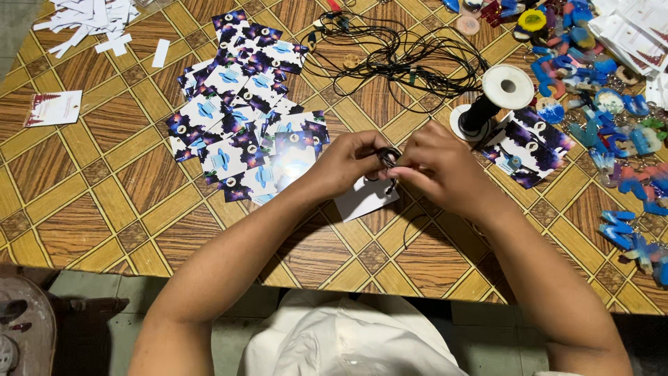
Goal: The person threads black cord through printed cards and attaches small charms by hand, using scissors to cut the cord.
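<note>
Head cam looking straight down at me working: my left hand [348, 161] and right hand [438, 167] are pressed together mid-surface, both pinching a small loop of thin black cord [387, 159] right above a white rectangular card [365, 200] that lies under my fingers. Just beside my right hand stands a black spool with white flanges [490, 104], next to a small stack of purple galaxy-print cards [529, 146]. A bigger messy spread of those same cards [240, 118] sits left of my hands, and a tangle of loose black cord [396, 59] lies farther up on the brown tile-pattern surface [104, 174]. Colourful resin keychains [612, 111] are heaped on the right.
</note>
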